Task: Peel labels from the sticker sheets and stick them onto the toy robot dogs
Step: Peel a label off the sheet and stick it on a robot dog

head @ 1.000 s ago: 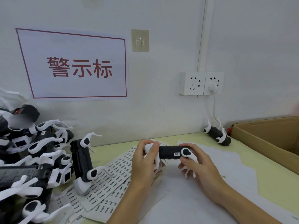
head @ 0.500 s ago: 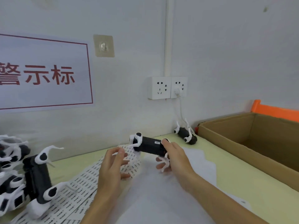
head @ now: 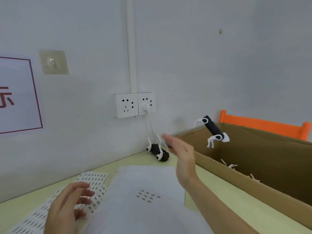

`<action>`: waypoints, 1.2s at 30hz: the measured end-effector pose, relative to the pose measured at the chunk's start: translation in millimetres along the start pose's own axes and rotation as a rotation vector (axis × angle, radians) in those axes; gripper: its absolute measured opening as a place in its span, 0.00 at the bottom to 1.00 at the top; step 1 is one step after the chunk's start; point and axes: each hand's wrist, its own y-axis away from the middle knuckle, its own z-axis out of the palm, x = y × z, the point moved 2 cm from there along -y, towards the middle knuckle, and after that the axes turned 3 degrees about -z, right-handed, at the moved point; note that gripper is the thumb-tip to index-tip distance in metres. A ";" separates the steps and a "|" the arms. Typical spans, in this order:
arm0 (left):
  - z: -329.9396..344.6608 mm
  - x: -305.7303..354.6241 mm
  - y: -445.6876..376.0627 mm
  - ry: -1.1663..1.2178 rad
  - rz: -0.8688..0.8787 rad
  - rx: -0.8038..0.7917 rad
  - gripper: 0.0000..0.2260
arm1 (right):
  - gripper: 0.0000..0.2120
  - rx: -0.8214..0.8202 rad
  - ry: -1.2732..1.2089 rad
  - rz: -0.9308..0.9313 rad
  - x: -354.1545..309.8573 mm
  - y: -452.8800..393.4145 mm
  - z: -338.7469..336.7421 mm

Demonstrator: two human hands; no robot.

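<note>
a toy dog (head: 213, 130) is in the air over the cardboard box (head: 263, 168). the right hand (head: 181, 150) holds nothing, fingers straight. the left hand (head: 67, 205) hangs over the sticker sheets (head: 94, 179), fingers loose and spread.

cardboard box (head: 236, 176) walls off right, toy dog (head: 157, 152) blocks corner

Both forearms bare, no sleeves, gloves or rings on left grip (head: 67, 205), right grip (head: 180, 149).

Label print (head: 147, 196) perhaps too small to read; wall sign (head: 18, 97) cropped left.
</note>
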 end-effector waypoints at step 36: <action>-43.8 100.2 -42.9 -2.307 -0.342 -0.882 0.04 | 0.20 -0.629 0.708 -0.039 67.5 48.7 32.0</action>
